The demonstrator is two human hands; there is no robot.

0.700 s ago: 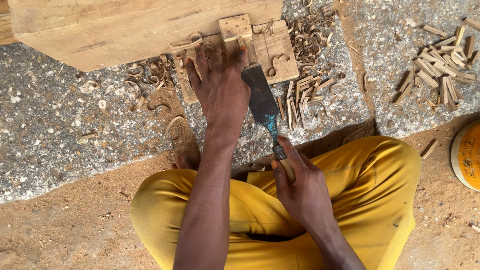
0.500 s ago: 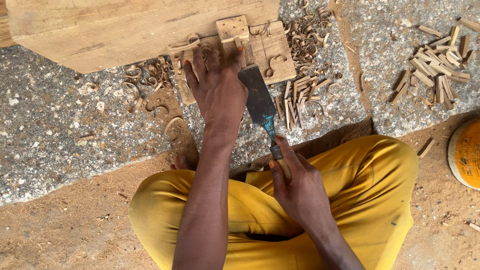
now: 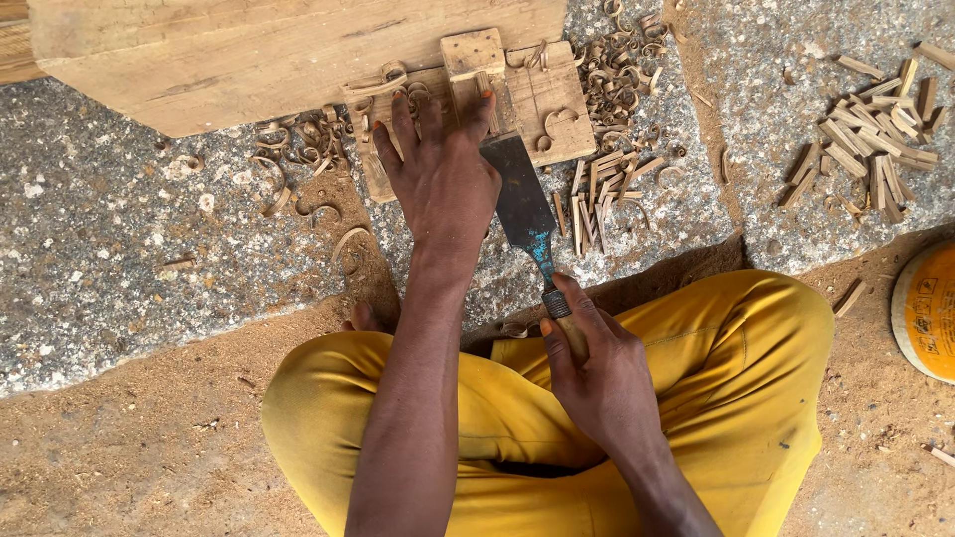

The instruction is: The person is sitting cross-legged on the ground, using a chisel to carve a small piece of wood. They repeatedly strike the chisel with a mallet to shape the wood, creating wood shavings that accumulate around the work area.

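My left hand (image 3: 443, 174) lies flat, fingers spread, pressing down on a small wooden board (image 3: 542, 99) on the stone slab. A little wooden block (image 3: 474, 52) stands on the board just beyond my fingertips. My right hand (image 3: 597, 368) grips the handle of a broad chisel (image 3: 522, 204). Its wide dark blade lies beside my left hand, the edge resting on the board near my thumb. My legs in yellow trousers (image 3: 736, 398) are crossed under both arms.
A big wooden plank (image 3: 288, 50) lies at the top left. Curled shavings (image 3: 617, 70) and short wood strips (image 3: 597, 199) litter the speckled stone slab (image 3: 129, 249). A heap of cut wood sticks (image 3: 875, 139) sits at right. A yellow round lid (image 3: 930, 308) lies on the sawdust-covered ground.
The chisel blade and my right hand have shifted slightly; my left hand stays pressed on the board.
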